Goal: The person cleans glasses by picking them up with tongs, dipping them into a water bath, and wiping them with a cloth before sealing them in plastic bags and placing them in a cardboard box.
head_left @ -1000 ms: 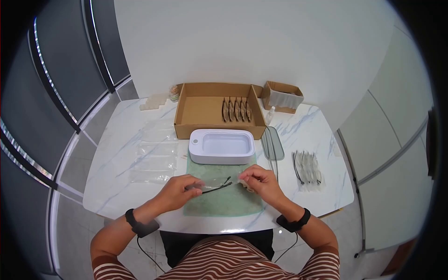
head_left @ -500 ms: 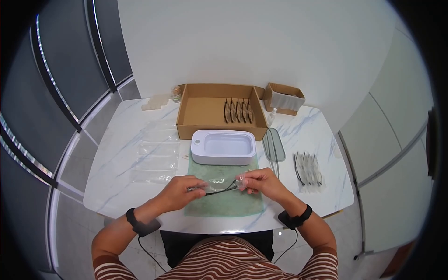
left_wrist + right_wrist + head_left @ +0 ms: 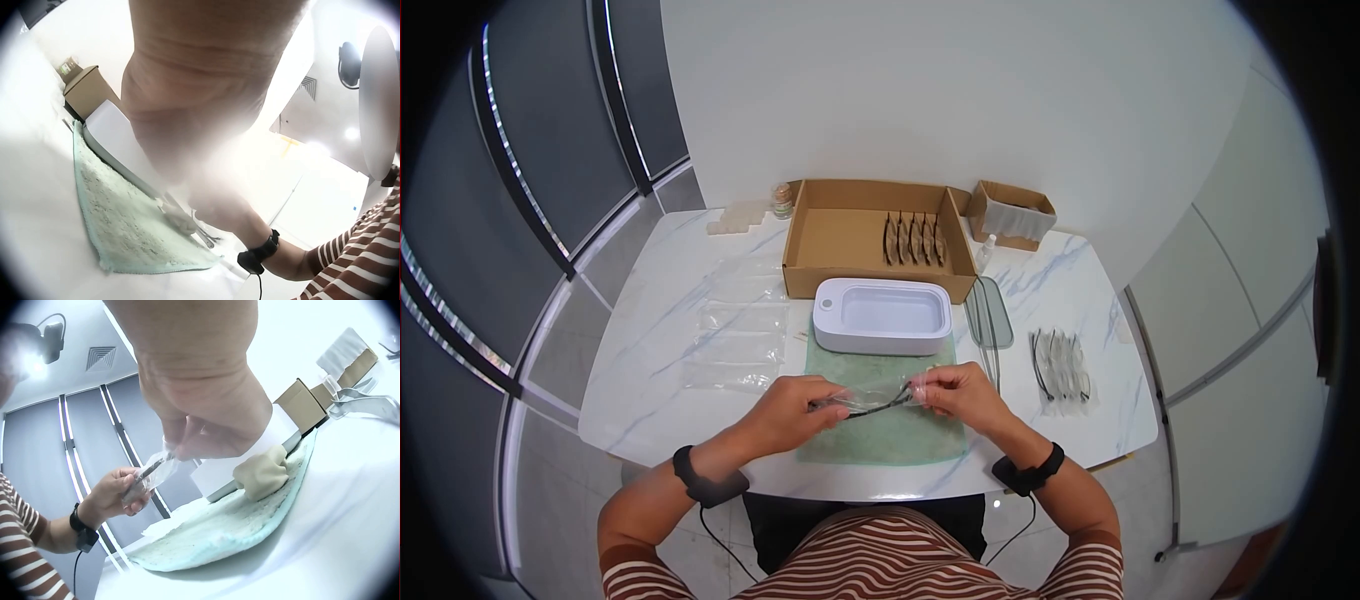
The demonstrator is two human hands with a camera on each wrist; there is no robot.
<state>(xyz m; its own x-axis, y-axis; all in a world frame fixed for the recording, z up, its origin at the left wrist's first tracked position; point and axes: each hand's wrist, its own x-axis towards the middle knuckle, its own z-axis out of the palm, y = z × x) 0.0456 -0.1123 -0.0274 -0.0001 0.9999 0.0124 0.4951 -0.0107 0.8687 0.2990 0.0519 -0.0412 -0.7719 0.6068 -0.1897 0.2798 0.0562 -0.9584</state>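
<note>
Over the green cloth (image 3: 880,445), both hands hold a clear plastic bag (image 3: 880,388) stretched between them. Inside it lie what look like dark-framed glasses (image 3: 878,408), their thin temples showing through the film. My left hand (image 3: 795,410) grips the left end between thumb and fingers. Thumb and fingertips of my right hand (image 3: 962,392) pinch the bag's other end, beside the dark temple tips. In the right wrist view, the bag (image 3: 153,476) slants between the two hands. A crumpled beige cloth (image 3: 261,474) rests on the green cloth, below the right hand.
Behind the hands stands a white cleaner basin (image 3: 885,345). A cardboard box (image 3: 830,270) beyond it holds several dark-edged items. Bagged glasses (image 3: 1060,365) lie at right, flat clear bags (image 3: 735,345) at left. A smaller box (image 3: 1012,240) and a spray bottle (image 3: 987,250) stand behind.
The right hand has moved in to pinch the bag's end, where the temple tips stuck out earlier. The bag is now drawn out between both hands; the left hand stays nearly in place.
</note>
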